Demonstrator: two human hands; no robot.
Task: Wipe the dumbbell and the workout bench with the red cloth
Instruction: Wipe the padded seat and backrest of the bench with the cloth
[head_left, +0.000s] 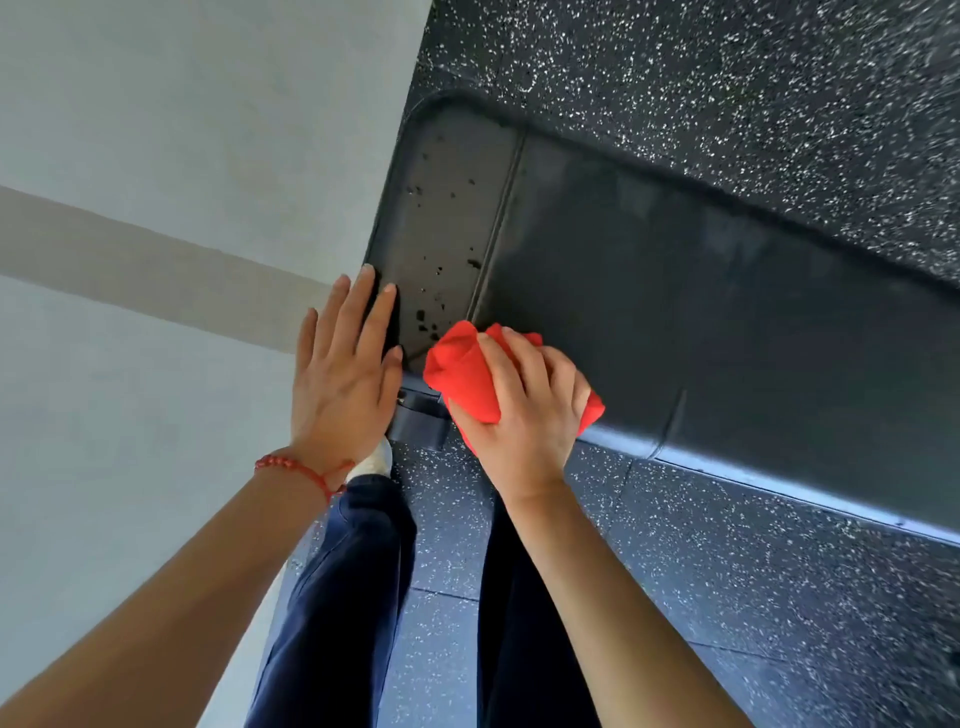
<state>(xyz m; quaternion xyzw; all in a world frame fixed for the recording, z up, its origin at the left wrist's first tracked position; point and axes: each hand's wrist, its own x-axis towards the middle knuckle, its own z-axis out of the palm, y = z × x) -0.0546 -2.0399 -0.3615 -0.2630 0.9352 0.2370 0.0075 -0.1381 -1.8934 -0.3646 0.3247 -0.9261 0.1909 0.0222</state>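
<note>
While a person stood over the black bench (649, 291) in dark trousers (332, 597), the right hand (524, 410) gripped a bunched red cloth (460, 371) on the pad's near edge. Just left, the left hand (345, 374), fingers straight, rested flat on the bench's speckled end beside a pale wall (156, 156).

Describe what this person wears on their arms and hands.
Both forearms are bare, with no sleeves or gloves in view. The left hand has a thin red cord bracelet strung with red beads at the wrist. The right hand and its wrist carry nothing: no ring, watch or band shows.
</note>
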